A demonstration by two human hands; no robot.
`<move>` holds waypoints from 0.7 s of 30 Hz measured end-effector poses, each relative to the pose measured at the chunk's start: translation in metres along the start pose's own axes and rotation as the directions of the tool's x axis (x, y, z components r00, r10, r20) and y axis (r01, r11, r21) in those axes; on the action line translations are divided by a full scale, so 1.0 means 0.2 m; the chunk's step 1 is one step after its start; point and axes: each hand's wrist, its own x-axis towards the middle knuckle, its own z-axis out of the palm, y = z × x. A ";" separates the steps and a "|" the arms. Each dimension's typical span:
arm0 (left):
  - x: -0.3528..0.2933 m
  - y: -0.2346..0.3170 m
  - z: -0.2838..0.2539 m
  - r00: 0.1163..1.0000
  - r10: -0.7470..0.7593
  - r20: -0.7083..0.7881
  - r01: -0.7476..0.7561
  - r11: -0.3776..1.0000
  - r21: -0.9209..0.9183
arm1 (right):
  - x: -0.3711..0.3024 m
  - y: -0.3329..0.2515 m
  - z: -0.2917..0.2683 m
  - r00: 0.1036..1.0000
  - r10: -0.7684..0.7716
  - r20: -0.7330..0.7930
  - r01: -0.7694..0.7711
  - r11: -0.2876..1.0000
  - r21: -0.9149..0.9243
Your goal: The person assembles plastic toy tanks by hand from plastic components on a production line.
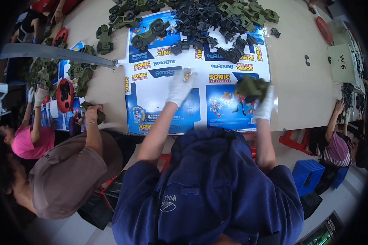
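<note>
**Green toy truck [251, 86]: probably light and stiff, hold by the body**

Right hand [265, 104] has it gripped at its right side, above the printed sheet [237, 67] near the sheet's right edge, in from the bench's [292, 87] near edge. Blur hides exact finger placement. Left hand [181, 88] looks empty, fingers loosely extended over the sheet.

Reads as hard plastic: little flex, gloves might slide on smooth faces. Pinch across the sides, off any wheels. Black parts [200, 24] toward the far edge look spindlier, likelier to snap.

Green toy [249, 87] blurred, seemingly hiding part of right hand [265, 105].
</note>
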 end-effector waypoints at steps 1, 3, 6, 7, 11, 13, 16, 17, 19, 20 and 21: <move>0.11 -0.05 -0.06 0.985 0.035 -0.167 -0.011 0.989 0.144 | 0.09 -0.03 -0.11 0.986 -0.053 -0.159 0.073 0.990 0.123; 0.35 -0.24 -0.24 0.868 0.259 -0.424 -0.052 0.896 0.441 | 0.19 -0.10 -0.34 0.932 -0.002 -0.362 0.065 0.985 0.161; 0.69 -0.27 -0.50 0.848 0.283 -0.448 0.097 0.747 0.657 | 0.17 -0.05 -0.43 0.876 0.034 -0.481 -0.046 0.999 -0.014; 0.77 -0.28 -0.56 0.864 0.271 -0.424 0.146 0.671 0.727 | 0.11 -0.04 -0.31 0.919 -0.038 -0.392 -0.005 0.994 -0.109; 0.93 -0.46 -0.72 0.988 -0.067 -0.142 0.137 0.806 0.576 | -0.01 0.07 0.19 0.987 -0.023 0.156 0.118 0.766 -0.632; 0.88 -0.47 -0.70 0.980 -0.107 -0.170 0.184 0.817 0.547 | 0.00 0.18 0.41 0.900 0.011 0.436 0.312 0.681 -0.663; 0.61 -0.53 -0.57 0.918 0.150 -0.367 0.002 0.924 0.382 | 0.07 0.29 0.81 0.633 -0.126 0.764 0.727 0.436 -0.531; 0.50 -0.56 -0.52 0.868 0.233 -0.438 -0.064 0.927 0.368 | 0.12 0.34 0.92 0.536 -0.194 0.822 0.814 0.379 -0.441; 0.24 -0.61 -0.42 0.829 0.293 -0.476 -0.156 0.939 0.307 | 0.19 0.36 1.16 0.480 -0.105 0.871 0.870 0.187 -0.456; 0.09 -0.63 -0.39 0.860 0.317 -0.401 -0.203 0.932 0.300 | 0.19 0.34 1.27 0.419 -0.067 0.906 0.907 -0.009 -0.420; -0.04 -0.65 -0.40 0.901 0.348 -0.258 -0.234 0.893 0.386 | 0.19 0.33 1.34 0.364 -0.016 0.931 0.911 -0.205 -0.359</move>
